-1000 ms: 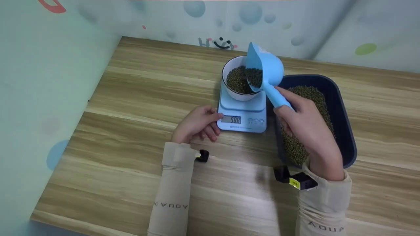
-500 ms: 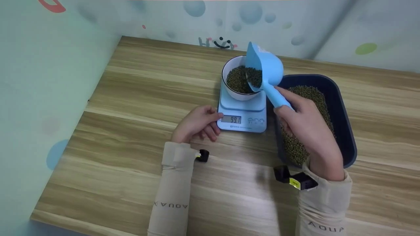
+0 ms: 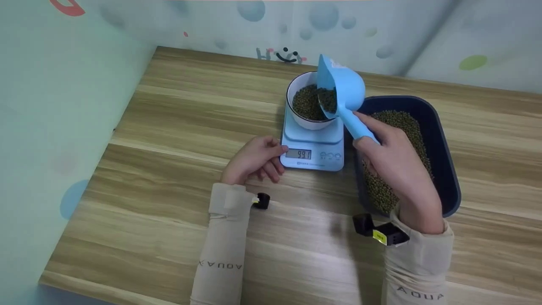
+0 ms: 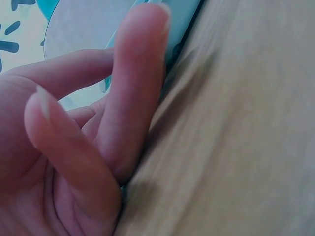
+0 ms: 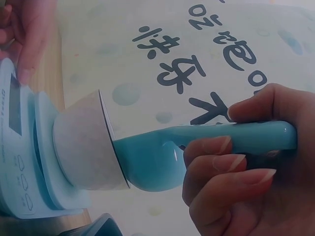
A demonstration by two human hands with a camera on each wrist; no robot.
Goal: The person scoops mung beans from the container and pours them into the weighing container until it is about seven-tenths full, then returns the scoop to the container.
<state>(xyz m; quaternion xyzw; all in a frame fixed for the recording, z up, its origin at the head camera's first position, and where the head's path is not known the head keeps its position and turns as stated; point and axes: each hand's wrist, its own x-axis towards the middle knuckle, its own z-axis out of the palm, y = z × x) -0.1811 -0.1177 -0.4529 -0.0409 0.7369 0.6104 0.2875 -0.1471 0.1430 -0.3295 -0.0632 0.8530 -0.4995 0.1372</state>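
My right hand (image 3: 396, 154) grips the handle of a light-blue plastic scoop (image 3: 351, 87), tilted over a white bowl (image 3: 311, 125) with a dark rim. Mung beans (image 3: 308, 101) lie in the bowl, and more sit at the scoop's lip. The bowl stands on a light-blue kitchen scale (image 3: 334, 163), whose display reads about 99.1. My left hand (image 3: 258, 159) holds the scale's front left edge, thumb over the edge beside the display and other fingers loosely curled. In the right wrist view the scoop (image 5: 155, 162) reaches into the bowl's mouth (image 5: 86, 142).
A dark blue bin (image 3: 444, 156) of mung beans stands right of the scale, beneath my right hand and forearm. The wooden table (image 3: 178, 140) meets a patterned wall (image 3: 203, 25) at the back. Its left edge runs along another pale wall (image 3: 55, 118).
The display rose from about 98.8 to 99.1, then held. The scoop has shifted very slightly left; beans at its lip have shifted a little. My left hand stays in place.
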